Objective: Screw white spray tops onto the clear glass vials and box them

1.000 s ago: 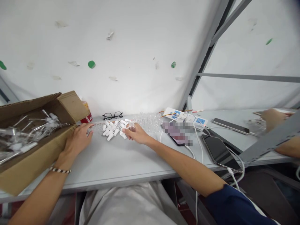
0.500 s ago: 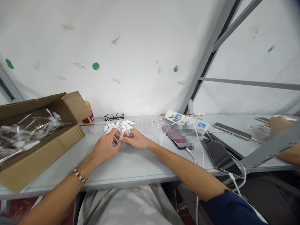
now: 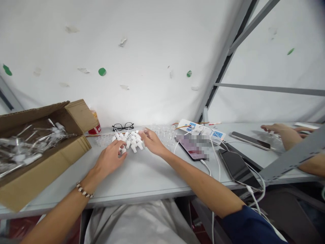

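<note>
A pile of white caps with thin stems (image 3: 133, 140) lies on the grey table between my two hands. My left hand (image 3: 111, 157) is at the pile's left edge, fingers curled and apart, with nothing visible between thumb and fingers. At the right of the pile, my right hand (image 3: 151, 140) has its fingers closed around a small clear item, perhaps a glass bottle, that is mostly hidden. Several clear glass bottles (image 3: 165, 134) stand in rows behind and to the right of it.
An open cardboard box (image 3: 50, 159) of clear and white parts is at the left. Black glasses (image 3: 123, 126) lie by the wall. Phones (image 3: 240, 169), cables and a power strip (image 3: 189, 126) are on the right. Another person's hand (image 3: 279, 130) is at far right.
My hands have moved apart. My right hand, with the clear bottle, has gone back and to the right, uncovering the white caps. The other person's hand has moved left.
</note>
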### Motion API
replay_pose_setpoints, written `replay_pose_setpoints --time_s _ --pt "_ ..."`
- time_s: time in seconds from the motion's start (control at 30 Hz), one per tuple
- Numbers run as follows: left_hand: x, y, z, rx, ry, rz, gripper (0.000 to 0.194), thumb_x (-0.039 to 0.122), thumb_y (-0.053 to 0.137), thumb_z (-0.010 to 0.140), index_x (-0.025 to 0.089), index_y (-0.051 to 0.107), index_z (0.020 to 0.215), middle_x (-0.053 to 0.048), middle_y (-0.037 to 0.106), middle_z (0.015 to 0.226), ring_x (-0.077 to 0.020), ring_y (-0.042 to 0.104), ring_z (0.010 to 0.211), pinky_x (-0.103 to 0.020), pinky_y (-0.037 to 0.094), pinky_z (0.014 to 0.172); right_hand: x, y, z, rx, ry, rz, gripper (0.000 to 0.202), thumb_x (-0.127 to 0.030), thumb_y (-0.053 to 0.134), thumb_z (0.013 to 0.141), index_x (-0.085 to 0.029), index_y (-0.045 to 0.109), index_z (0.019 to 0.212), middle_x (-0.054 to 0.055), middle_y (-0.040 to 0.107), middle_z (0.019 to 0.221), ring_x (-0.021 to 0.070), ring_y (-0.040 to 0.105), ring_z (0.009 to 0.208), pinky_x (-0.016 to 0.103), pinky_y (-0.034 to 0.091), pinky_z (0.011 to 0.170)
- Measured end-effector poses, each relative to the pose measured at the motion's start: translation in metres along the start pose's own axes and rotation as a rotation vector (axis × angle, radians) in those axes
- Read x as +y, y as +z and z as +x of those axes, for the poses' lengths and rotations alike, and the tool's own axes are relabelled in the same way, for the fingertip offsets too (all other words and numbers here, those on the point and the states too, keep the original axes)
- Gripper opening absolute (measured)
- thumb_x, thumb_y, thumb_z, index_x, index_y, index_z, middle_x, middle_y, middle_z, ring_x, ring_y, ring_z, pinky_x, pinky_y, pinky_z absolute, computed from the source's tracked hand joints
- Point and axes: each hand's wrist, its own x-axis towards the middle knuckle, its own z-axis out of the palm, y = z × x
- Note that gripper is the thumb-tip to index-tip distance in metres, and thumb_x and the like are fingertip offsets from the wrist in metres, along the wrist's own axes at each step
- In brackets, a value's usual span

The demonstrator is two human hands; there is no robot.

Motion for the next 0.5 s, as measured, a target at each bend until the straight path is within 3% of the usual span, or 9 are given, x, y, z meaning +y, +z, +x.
replay_pose_setpoints --time_s 0.13,0.23,0.37,0.5 --pt "0.005 -0.006 -0.003 -0.056 0.076 0.060 0.022 0.032 0.053 0.081 0.025 0.066 0.097 -0.002 0.068 0.094 -0.0176 0.062 0.073 -0.030 0.048 0.067 0.000 -0.024 0.011 0.344 -0.147 -0.258 0.036 -0.053 0.046 0.091 -0.020 0.051 0.077 0.000 0.046 0.075 0.0150 0.046 0.071 0.028 0.038 0.068" --pt "0.006 -0.008 -0.004 -0.113 0.078 0.079 0.025 0.029 0.050 0.082 0.026 0.069 0.098 -0.002 0.071 0.099 -0.0207 0.065 0.083 -0.031 0.049 0.070 0.005 -0.049 0.019 0.478 -0.181 -0.357 0.033 -0.051 0.047 0.091 -0.019 0.055 0.082 0.000 0.045 0.075 0.0152 0.044 0.070 0.029 0.038 0.069" --pt "0.005 -0.010 -0.004 -0.117 0.086 0.105 0.034 0.028 0.046 0.085 0.026 0.067 0.112 -0.003 0.068 0.118 -0.0249 0.063 0.104 -0.035 0.050 0.083 0.015 -0.065 0.022 0.452 -0.204 -0.415 0.032 -0.048 0.064 0.081 -0.018 0.057 0.090 -0.001 0.046 0.077 0.0128 0.043 0.065 0.028 0.038 0.065" --pt "0.004 -0.009 -0.006 -0.090 0.099 0.081 0.036 0.030 0.046 0.085 0.027 0.065 0.116 -0.003 0.066 0.121 -0.0227 0.065 0.097 -0.033 0.051 0.082 0.014 -0.059 0.018 0.307 -0.209 -0.446 0.033 -0.046 0.070 0.076 -0.018 0.060 0.090 -0.001 0.051 0.076 0.0107 0.041 0.058 0.027 0.038 0.061"
